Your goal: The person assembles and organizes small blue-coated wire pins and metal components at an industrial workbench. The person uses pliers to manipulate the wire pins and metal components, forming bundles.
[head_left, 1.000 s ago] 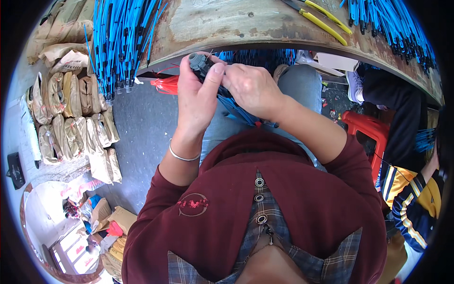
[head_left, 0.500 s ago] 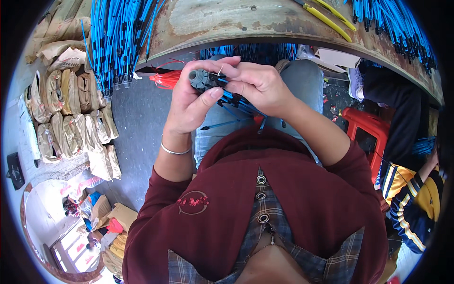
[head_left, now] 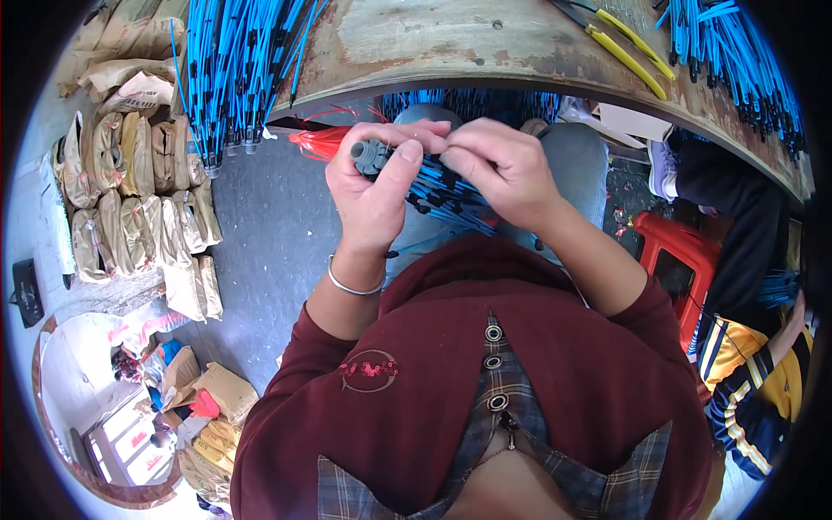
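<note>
My left hand (head_left: 373, 195) is wrapped round a grey ribbed plastic fitting (head_left: 368, 156), its round hollow end facing left. From it a bundle of thin blue tubes (head_left: 446, 195) with black parts runs down to the right, over my lap. My right hand (head_left: 511, 169) is closed in a pinch just right of the left fingertips, beside the bundle. Whatever it pinches is too small or hidden to name.
Beyond my lap stands a worn wooden table (head_left: 407, 35) with yellow-handled pliers (head_left: 628, 61). Blue tube bundles hang at its left (head_left: 243, 78) and lie at its right (head_left: 732, 61). Brown paper packets (head_left: 143, 173) line the left. A red stool (head_left: 680, 260) and a seated person (head_left: 754, 373) are at right.
My right hand has drawn up and slightly away from the fitting, now pinching by the left fingertips. More of the tube bundle shows between my hands. The whole view has shifted slightly.
</note>
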A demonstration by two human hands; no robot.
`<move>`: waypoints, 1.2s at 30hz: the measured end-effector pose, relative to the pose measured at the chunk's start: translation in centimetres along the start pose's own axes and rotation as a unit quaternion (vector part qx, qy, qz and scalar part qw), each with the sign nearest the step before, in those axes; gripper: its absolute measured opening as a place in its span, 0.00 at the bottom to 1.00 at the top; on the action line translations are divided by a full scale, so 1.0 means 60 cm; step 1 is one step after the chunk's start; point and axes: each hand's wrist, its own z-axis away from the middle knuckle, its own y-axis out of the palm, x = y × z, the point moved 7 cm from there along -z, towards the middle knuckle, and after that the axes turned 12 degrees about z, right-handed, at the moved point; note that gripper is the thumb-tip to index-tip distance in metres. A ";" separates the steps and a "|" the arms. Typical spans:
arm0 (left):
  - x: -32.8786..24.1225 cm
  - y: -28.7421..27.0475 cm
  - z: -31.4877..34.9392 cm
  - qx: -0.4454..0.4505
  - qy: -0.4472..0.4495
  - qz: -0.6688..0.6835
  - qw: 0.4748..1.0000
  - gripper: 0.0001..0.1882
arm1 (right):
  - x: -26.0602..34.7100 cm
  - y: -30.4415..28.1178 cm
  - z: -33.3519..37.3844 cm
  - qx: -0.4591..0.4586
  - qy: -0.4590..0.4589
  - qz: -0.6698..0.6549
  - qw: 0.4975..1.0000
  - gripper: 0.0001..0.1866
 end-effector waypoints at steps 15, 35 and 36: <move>-0.005 0.019 -0.002 0.048 -0.006 -0.066 0.997 0.08 | -0.033 0.021 0.014 0.072 0.153 -0.143 0.975 0.12; 0.010 0.034 -0.024 0.076 -0.047 -0.003 0.996 0.04 | -0.036 -0.091 -0.003 -0.024 0.066 0.016 0.997 0.07; 0.006 0.031 -0.024 0.079 -0.042 -0.010 0.996 0.03 | -0.030 -0.136 -0.009 -0.108 0.031 0.114 0.987 0.07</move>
